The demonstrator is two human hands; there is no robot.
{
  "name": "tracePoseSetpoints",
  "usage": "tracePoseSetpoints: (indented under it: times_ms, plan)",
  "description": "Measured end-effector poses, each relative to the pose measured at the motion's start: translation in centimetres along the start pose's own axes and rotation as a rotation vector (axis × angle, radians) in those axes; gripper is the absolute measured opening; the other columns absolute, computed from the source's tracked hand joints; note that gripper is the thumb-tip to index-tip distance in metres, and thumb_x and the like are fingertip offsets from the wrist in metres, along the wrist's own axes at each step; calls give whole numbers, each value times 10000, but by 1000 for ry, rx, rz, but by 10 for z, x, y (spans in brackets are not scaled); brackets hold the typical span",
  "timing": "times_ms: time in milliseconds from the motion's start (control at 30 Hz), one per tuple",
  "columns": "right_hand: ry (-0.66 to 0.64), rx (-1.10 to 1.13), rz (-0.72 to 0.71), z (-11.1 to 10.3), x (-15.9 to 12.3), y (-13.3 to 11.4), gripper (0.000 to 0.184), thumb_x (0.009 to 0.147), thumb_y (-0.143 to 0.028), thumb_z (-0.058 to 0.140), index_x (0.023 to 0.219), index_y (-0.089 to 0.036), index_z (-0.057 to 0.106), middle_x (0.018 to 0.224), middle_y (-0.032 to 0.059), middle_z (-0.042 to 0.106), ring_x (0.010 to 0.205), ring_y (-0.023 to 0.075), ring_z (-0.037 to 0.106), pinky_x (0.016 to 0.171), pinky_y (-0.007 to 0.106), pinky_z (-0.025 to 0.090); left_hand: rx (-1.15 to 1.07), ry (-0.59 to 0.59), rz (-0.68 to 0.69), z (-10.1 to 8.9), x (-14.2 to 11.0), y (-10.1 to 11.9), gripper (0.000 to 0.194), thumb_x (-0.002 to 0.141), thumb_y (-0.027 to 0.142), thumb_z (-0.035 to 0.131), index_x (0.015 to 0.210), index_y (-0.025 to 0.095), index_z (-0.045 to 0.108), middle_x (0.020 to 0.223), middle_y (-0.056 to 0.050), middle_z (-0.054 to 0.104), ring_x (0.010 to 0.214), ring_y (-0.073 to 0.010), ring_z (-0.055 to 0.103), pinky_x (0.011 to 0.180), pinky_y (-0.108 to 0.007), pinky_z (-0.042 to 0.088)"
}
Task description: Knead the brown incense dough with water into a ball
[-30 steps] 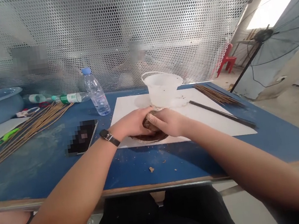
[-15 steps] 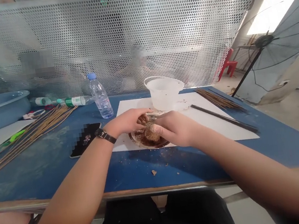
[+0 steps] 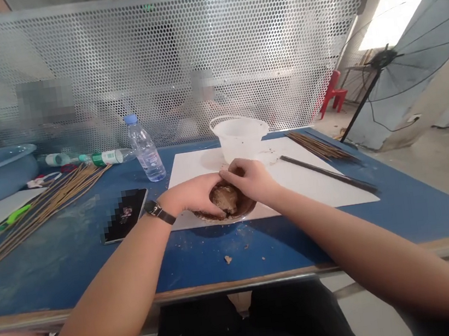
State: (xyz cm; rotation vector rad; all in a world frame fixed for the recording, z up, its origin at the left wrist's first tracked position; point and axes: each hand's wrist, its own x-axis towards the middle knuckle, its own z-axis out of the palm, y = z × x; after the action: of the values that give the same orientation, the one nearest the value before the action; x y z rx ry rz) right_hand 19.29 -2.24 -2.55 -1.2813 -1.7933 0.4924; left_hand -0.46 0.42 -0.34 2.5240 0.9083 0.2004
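Observation:
A brown, dough-like lump [image 3: 225, 200] sits in a shallow round bowl [image 3: 248, 207] whose inside is smeared brown. My left hand [image 3: 197, 194], with a dark watch at its wrist, curves round the lump's left side, thumb toward me. From the right, my right hand [image 3: 253, 178] bends over the bowl, its thumb near the lump's far edge and its fingers curled. The far fingertips of both hands are partly hidden. Under the bowl lies a white board [image 3: 314, 189].
Behind the bowl stands a white plastic bucket [image 3: 241, 142]. A water bottle [image 3: 145, 151] and a phone [image 3: 127, 216] are on the left. Thin brown sticks [image 3: 66, 191] lie farther left, more sticks [image 3: 323, 148] at right, beside a dark bar [image 3: 328, 174]. Crumbs [image 3: 228, 259] dot the blue table.
My left hand has come down round the lump's left side. My right hand has shifted back from the lump's near right side toward its far side. The view has turned slightly.

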Motion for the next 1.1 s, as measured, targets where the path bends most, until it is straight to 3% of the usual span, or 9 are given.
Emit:
tracePoseSetpoints:
  times_ms: [100, 233, 400, 700, 800, 933, 1100]
  plan:
    - [50, 81, 29, -1, 1, 2, 136, 760, -308, 672, 758, -210, 578, 678, -17, 597, 653, 157, 545, 630, 301, 419, -15, 33, 38, -1, 1, 0, 667, 673, 409, 822, 1293, 238, 641, 1297, -74, 702, 1139, -301, 665, 964, -380, 517]
    - [63, 122, 20, -1, 1, 4, 188, 653, -190, 637, 672, -229, 454, 617, -56, 509, 598, 129, 474, 584, 282, 379, -36, 38, -19, -11, -4, 2, 571, 736, 486, 790, 1257, 277, 685, 1225, -27, 735, 1080, -266, 680, 919, -343, 511]
    - [1, 97, 2, 1, 0, 2, 136, 633, -189, 580, 640, -227, 449, 608, -50, 512, 606, 132, 465, 580, 286, 359, -30, 19, -79, -16, -5, 0, 429, 912, 568, 579, 1173, 268, 741, 1139, -28, 765, 986, -238, 696, 831, -317, 507]
    - [-28, 91, -50, -2, 0, 3, 200, 697, -230, 577, 691, -241, 378, 616, -64, 419, 604, 129, 396, 584, 286, 326, 34, 61, -39, -13, -3, -1, 445, 965, 557, 498, 1191, 243, 719, 1192, -58, 749, 1035, -249, 680, 883, -334, 488]
    - [-43, 74, -67, -2, 0, 4, 159, 708, -223, 567, 715, -238, 409, 637, -56, 458, 611, 134, 418, 592, 287, 342, 34, 31, -64, -16, -5, 0, 448, 911, 577, 574, 1184, 252, 718, 1193, -51, 745, 1024, -259, 683, 853, -328, 496]
    - [-95, 36, -105, -3, 1, 4, 124, 697, -200, 552, 746, -234, 443, 660, -50, 490, 623, 143, 455, 593, 289, 362, 1, -23, -68, -20, -7, 0, 648, 711, 542, 802, 1290, 283, 668, 1242, -32, 731, 1065, -277, 684, 838, -312, 511]
    - [-130, 55, -115, -5, 0, 2, 84, 723, -175, 553, 784, -221, 518, 664, -48, 538, 632, 147, 510, 608, 299, 406, 25, -11, -71, -20, -7, -1, 623, 727, 519, 791, 1290, 286, 663, 1253, -35, 728, 1069, -279, 689, 847, -319, 516]
